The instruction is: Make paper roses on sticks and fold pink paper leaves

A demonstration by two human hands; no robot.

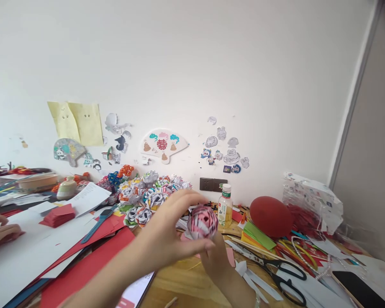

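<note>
A pink and grey paper rose (202, 222) is held up above the wooden table. My left hand (170, 231) curves around it from the left, with the fingers over its top and the thumb along its lower edge. Below and behind the flower is my right hand (216, 261), closed at its base; the rose and my left thumb partly hide those fingers. Behind my left hand lies a heap of folded paper flowers (154, 194) in white, orange, green and other colours. A small bottle of yellowish liquid (224, 207) stands just beyond the rose.
Black-handled scissors (282, 278), a phone (356, 288), coloured paper sheets (258, 235) and a red balloon-like object (271, 216) are on the right. On the left are red paper (93, 273), a blue-strapped watch (98, 224) and another person's hand (1, 231). A wall (192, 77) bounds the back.
</note>
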